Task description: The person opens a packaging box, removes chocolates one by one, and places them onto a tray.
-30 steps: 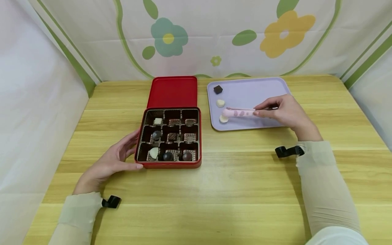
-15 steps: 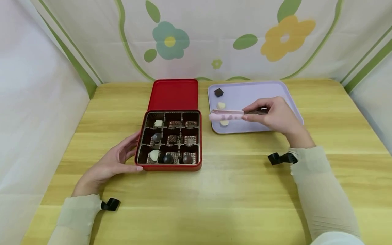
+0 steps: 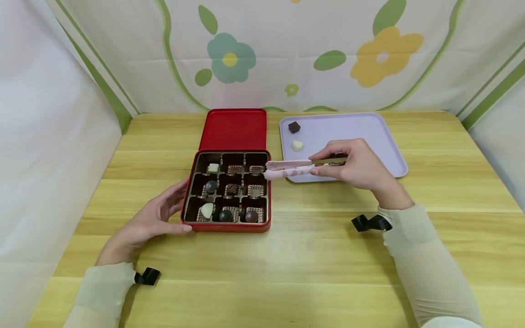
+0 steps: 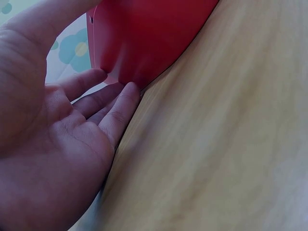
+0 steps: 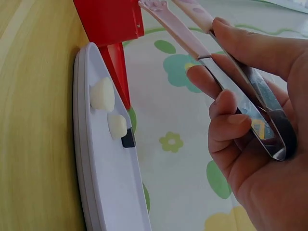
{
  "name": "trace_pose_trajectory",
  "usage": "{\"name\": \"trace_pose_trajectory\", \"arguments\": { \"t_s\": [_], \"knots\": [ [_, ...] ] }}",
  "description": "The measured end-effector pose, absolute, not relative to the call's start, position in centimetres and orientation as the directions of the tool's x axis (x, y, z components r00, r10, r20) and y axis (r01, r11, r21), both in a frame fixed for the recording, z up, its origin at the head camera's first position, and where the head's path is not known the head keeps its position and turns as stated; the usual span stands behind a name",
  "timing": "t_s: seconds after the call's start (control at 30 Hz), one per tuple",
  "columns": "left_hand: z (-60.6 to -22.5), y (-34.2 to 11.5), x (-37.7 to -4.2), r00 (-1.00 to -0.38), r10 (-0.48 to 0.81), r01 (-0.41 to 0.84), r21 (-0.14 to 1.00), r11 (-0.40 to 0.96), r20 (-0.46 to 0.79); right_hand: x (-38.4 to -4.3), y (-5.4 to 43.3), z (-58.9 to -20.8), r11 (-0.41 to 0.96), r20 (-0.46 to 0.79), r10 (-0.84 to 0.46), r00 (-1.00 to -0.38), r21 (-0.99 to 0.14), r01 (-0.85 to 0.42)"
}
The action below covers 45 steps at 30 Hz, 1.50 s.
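Note:
My right hand (image 3: 361,166) holds metal tongs (image 5: 240,96) with pink spotted tips. The tips lie slightly apart over the right rim of the red tin (image 3: 229,228), and I see nothing between them. A divided tray inside the tin holds several chocolates, among them a white one (image 3: 207,210), a striped dark one (image 3: 231,189) and a round brown one (image 3: 251,216). My left hand (image 3: 153,214) rests against the tin's left side, fingertips touching the wall and thumb at the front corner. In the left wrist view its fingers are only gently bent.
A lilac tray (image 3: 348,123) stands right of the tin. On it lie a dark chocolate (image 3: 294,127) and two white chocolates, the nearer one (image 5: 102,94) hidden behind the tongs in the head view. The tin's red lid (image 3: 234,130) lies behind it.
My right hand has moved left with the tongs, from above the lilac tray to the tin's right rim. The left hand and the tin have stayed put.

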<state>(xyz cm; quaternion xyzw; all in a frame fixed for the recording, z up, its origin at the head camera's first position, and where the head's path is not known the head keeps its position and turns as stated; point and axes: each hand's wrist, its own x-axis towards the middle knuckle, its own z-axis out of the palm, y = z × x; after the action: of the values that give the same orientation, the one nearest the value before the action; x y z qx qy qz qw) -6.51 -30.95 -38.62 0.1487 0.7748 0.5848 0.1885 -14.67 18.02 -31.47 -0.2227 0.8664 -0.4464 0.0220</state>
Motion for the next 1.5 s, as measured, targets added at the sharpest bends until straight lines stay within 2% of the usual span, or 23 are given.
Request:
{"name": "trace_pose_trajectory", "arguments": {
  "t_s": [0.33,0.87,1.07,1.33,1.5],
  "knots": [
    [-38.8,-31.0,-6.7,-0.881,0.458,0.012,0.963,0.269,-0.117,-14.5,17.8,-31.6,0.478,0.176,-0.437,-0.882,-0.785,-0.394],
    [-38.8,-31.0,-6.7,-0.885,0.447,-0.003,0.961,0.277,-0.131,-14.7,15.7,-33.2,0.408,0.28,-0.466,-0.839,-0.774,-0.484],
    [-39.2,-31.1,-6.8,-0.881,0.459,0.014,0.964,0.265,-0.113,-14.9,13.6,-33.0,0.404,0.318,-0.509,-0.8,-0.732,-0.548],
    [-39.4,-31.1,-6.9,-0.882,0.46,0.023,0.965,0.259,-0.103,-15.6,11.4,-32.3,0.353,0.416,-0.586,-0.695,-0.641,-0.681],
    [-39.4,-31.1,-6.9,-0.882,0.46,0.026,0.966,0.259,-0.099,-15.7,10.9,-32.4,0.347,0.423,-0.589,-0.689,-0.638,-0.688]
  ]
}}
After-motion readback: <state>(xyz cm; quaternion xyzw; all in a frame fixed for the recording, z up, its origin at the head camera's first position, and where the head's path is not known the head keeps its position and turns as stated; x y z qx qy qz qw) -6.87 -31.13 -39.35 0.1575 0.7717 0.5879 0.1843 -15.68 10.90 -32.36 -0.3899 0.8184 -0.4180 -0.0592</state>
